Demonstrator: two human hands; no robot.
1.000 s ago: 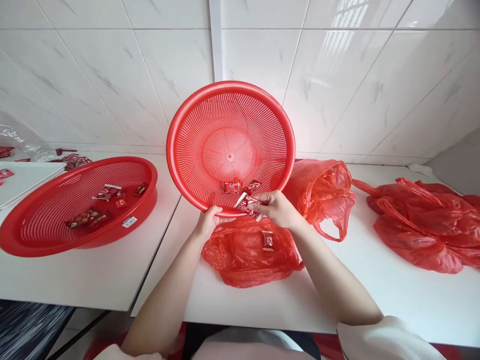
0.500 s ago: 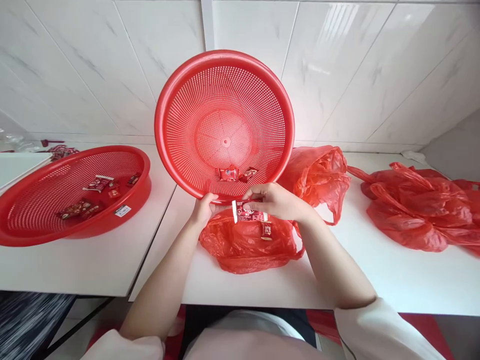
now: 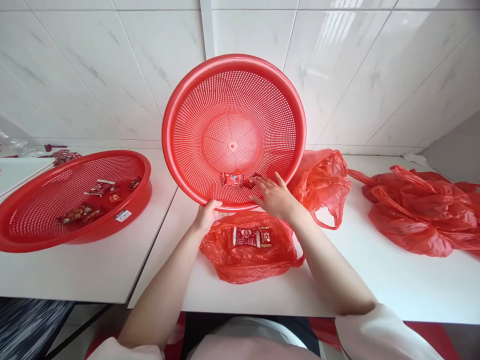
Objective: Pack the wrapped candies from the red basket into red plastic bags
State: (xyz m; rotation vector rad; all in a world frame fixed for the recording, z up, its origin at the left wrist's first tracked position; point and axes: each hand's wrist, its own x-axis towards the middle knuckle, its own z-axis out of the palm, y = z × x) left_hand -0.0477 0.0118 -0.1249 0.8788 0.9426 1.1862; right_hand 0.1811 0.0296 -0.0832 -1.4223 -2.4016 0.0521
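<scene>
A red perforated plastic basket (image 3: 234,61) is tipped toward me, its lower rim held by my left hand (image 3: 206,216). Inside, near that rim, lie a red snack packet (image 3: 232,178) and a darker packet (image 3: 249,181), partly covered by fingers. My right hand (image 3: 275,196) reaches over the rim with fingers spread, its tips at the darker packet, not closed on it. Below the basket spreads a red plastic bag (image 3: 240,270) with its mouth open. On it rest a white-edged red packet (image 3: 246,237) and a smaller red packet (image 3: 265,237), side by side.
Another red basket (image 3: 108,227) with several packets tilts on the left table. Behind my right forearm stands a red bag (image 3: 324,175); more crumpled red bags (image 3: 416,210) lie far right. A tiled wall (image 3: 337,100) rises behind, and a seam divides the two white tables.
My right hand has let go of the white-edged packet, which now lies on the bag, and has moved up into the basket with fingers opened. The left hand keeps the rim.
</scene>
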